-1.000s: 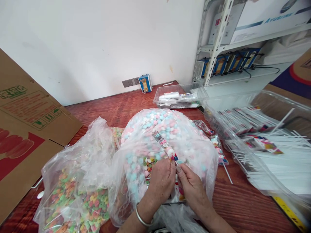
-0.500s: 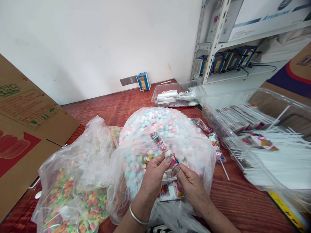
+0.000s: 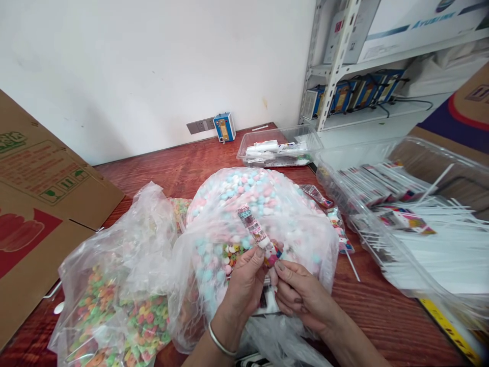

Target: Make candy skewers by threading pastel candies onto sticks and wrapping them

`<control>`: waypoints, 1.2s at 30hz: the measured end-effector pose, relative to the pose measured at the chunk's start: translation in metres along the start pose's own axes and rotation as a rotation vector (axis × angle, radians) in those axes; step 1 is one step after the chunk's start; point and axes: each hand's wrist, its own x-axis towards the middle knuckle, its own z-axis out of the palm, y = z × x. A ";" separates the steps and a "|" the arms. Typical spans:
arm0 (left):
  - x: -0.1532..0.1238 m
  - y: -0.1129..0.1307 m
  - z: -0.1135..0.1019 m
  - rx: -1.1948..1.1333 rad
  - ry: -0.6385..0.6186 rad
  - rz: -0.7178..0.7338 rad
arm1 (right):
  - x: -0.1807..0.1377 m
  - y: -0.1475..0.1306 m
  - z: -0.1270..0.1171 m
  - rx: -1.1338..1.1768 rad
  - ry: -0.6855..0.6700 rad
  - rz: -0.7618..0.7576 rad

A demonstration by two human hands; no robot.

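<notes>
A slim, see-through printed candy packet (image 3: pixel 252 228) is tilted over the large bag of pastel candy balls (image 3: pixel 244 189). My left hand (image 3: pixel 242 280) grips its middle between thumb and fingers, and a white piece shows inside just above the thumb. At the packet's lower, colourful end, the thumb and forefinger of my right hand (image 3: pixel 301 293) are pinched together on its edge. Something pale and round lies between the two hands, partly hidden by fingers. Small ring-shaped candies (image 3: pixel 232 253) show just left of the packet.
A clear bag of coloured rings (image 3: pixel 147 318) lies left, beside a cardboard box (image 3: pixel 42 204). Filled packets (image 3: pixel 340 229) lie right of the ball bag. A clear tub (image 3: pixel 367 250) holds white sticks and flat packets. Behind stands a smaller clear tray (image 3: pixel 280 162).
The packet's lower end has turned into clearer view. My right hand has shifted slightly right and down, its fingers curling more. The printed piece below the hands is now mostly covered.
</notes>
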 end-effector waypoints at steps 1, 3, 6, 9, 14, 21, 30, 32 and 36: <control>0.000 0.000 0.000 -0.013 0.014 -0.016 | 0.000 0.000 -0.001 0.026 -0.035 0.025; 0.001 -0.002 0.000 -0.036 0.067 -0.039 | 0.000 0.000 -0.002 0.063 -0.078 0.066; 0.003 -0.008 0.001 -0.050 0.155 -0.016 | 0.001 0.003 -0.002 0.062 -0.079 0.100; 0.004 -0.014 0.001 0.002 0.248 0.064 | 0.005 0.008 0.000 -0.077 0.086 0.008; 0.003 -0.019 -0.004 0.357 0.267 0.207 | 0.008 0.016 0.001 -0.542 0.443 -0.383; 0.001 -0.018 -0.006 0.759 0.259 0.399 | 0.010 0.017 -0.003 -0.460 0.485 -0.391; 0.000 -0.015 -0.007 0.241 0.100 0.046 | 0.009 0.004 0.002 0.014 0.178 0.023; 0.002 -0.016 -0.010 0.055 0.089 -0.046 | 0.009 0.006 0.002 -0.002 0.149 0.059; 0.006 -0.016 -0.012 0.006 0.252 -0.008 | 0.012 0.017 0.006 -0.029 0.222 -0.041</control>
